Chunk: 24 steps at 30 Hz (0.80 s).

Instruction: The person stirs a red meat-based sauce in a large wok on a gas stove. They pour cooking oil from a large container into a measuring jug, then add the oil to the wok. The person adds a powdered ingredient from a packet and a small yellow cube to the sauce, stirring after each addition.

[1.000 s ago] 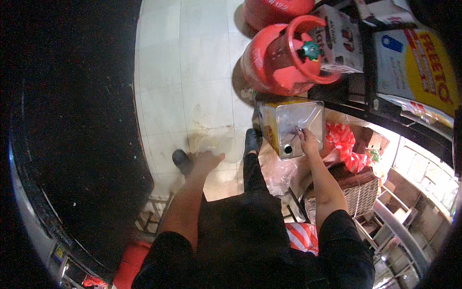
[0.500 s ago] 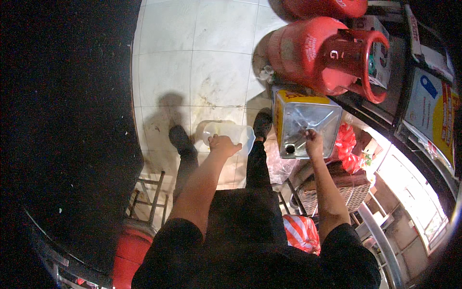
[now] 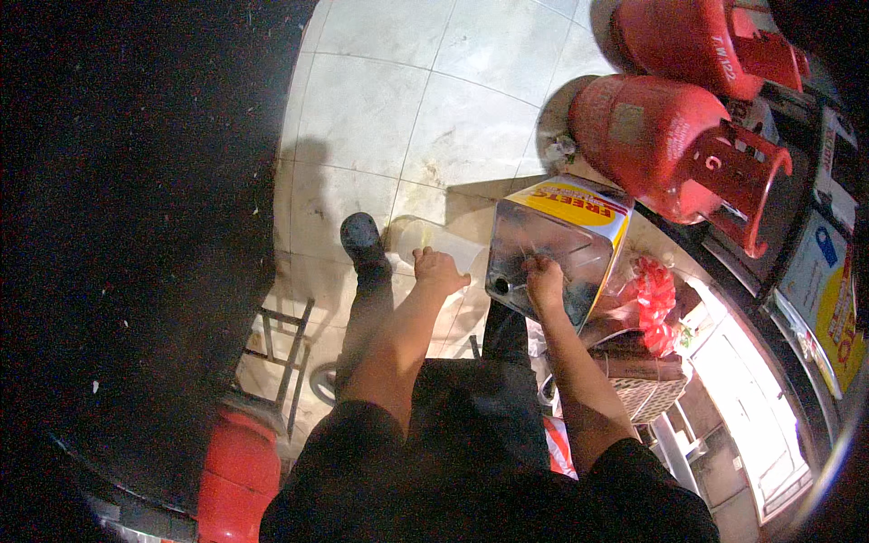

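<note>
My left hand is closed around the near rim of a translucent plastic container, held low over the floor. My right hand grips the small handle on top of a square metal oil tin. The tin's sides are yellow and white, and a round dark hole shows in a corner of its top. It stands tilted, close to the right of the container. What lies inside the tin is hidden.
Two red gas cylinders stand at the far right. A dark surface fills the left, with a red stool below it. Red plastic bags hang near a woven basket. White floor tiles lie ahead.
The tin has moved left to beside the container and tipped, so its printed side shows more. My right hand went with it. The whole view has also turned somewhat.
</note>
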Tool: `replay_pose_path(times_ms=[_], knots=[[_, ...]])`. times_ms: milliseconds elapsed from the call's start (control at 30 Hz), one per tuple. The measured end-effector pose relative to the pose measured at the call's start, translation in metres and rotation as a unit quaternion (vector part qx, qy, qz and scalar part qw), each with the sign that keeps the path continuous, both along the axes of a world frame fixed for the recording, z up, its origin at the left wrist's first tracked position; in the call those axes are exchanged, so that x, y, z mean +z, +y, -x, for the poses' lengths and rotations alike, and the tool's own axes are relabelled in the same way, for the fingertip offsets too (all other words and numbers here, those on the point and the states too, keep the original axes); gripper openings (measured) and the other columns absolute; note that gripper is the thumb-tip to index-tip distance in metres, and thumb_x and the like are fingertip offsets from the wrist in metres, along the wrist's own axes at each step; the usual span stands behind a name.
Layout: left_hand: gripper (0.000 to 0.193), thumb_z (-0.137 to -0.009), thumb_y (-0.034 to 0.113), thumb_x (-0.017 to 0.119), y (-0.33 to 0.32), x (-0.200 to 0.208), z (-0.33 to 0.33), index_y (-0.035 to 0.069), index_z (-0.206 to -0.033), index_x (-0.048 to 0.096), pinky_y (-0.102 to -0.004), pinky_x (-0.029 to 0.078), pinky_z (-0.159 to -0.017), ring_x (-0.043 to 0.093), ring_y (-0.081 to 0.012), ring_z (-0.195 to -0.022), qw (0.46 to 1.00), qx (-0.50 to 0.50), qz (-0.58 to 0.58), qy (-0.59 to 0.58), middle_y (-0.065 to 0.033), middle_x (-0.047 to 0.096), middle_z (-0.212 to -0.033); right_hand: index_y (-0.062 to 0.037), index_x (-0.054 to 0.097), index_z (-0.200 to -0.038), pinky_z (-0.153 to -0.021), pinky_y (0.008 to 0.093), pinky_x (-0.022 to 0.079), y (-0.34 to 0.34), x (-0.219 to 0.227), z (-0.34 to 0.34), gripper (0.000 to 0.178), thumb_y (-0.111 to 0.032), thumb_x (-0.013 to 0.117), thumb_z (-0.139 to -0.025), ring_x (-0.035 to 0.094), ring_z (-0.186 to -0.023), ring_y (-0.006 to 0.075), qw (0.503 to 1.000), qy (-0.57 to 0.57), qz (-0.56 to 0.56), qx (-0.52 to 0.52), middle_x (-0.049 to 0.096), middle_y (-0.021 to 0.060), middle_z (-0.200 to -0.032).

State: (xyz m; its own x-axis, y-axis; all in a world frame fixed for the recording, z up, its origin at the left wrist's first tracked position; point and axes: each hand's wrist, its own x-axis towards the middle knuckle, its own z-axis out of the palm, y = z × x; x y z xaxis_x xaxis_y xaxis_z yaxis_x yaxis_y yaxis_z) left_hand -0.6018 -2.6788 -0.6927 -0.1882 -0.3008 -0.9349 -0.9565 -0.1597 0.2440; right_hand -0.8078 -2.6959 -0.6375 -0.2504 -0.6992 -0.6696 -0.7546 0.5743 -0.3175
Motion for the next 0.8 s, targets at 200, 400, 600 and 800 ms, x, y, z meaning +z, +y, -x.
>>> replay_pose_path(times_ms=[200,400,600,800], knots=[[0.071,-0.072,0.061,0.058,0.005,-0.026,-0.017,0.001,-0.109,0.065,-0.0468,0.03,-0.099,0.053,-0.0312,-0.113,1.0,0.016,-0.016,-0.013,-0.0193,0.061,-0.117,0.0,0.067,-0.085,-0.076,0.0445,0.048,0.012,-0.034,-0.033,0.025,-0.022,0.057,-0.085,0.062,-0.083,0.0415,0.999,0.034,-0.02,0.035,0.063,0.0252,-0.084],[0.066,-0.07,0.058,0.061,0.003,-0.046,-0.03,0.006,-0.11,0.066,-0.0403,0.027,-0.093,0.051,-0.0255,-0.112,0.997,0.026,-0.053,-0.051,-0.012,0.063,-0.115,-0.0029,0.068,-0.082,-0.077,0.0432,0.048,0.019,-0.066,-0.059,0.024,-0.021,0.053,-0.085,0.063,-0.085,0.0383,0.999,0.009,-0.044,0.012,0.065,0.0223,-0.084],[0.063,-0.069,0.058,0.061,0.012,-0.06,-0.04,0.008,-0.106,0.068,-0.0404,0.026,-0.094,0.052,-0.0248,-0.111,0.994,0.04,-0.06,-0.077,-0.0118,0.064,-0.113,-0.0027,0.067,-0.079,-0.074,0.0444,0.048,0.025,-0.089,-0.082,0.024,-0.021,0.053,-0.086,0.062,-0.08,0.0401,1.0,0.013,-0.016,0.0,0.064,0.0229,-0.081],[0.062,-0.071,0.061,0.06,0.025,-0.072,-0.039,0.007,-0.101,0.07,-0.0425,0.026,-0.095,0.052,-0.0265,-0.11,0.992,0.065,-0.07,-0.085,-0.0112,0.065,-0.108,-0.0008,0.064,-0.08,-0.074,0.0456,0.05,0.023,-0.099,-0.097,0.017,-0.013,0.053,-0.078,0.063,-0.081,0.0388,0.991,0.004,-0.021,0.135,0.064,0.022,-0.081]])
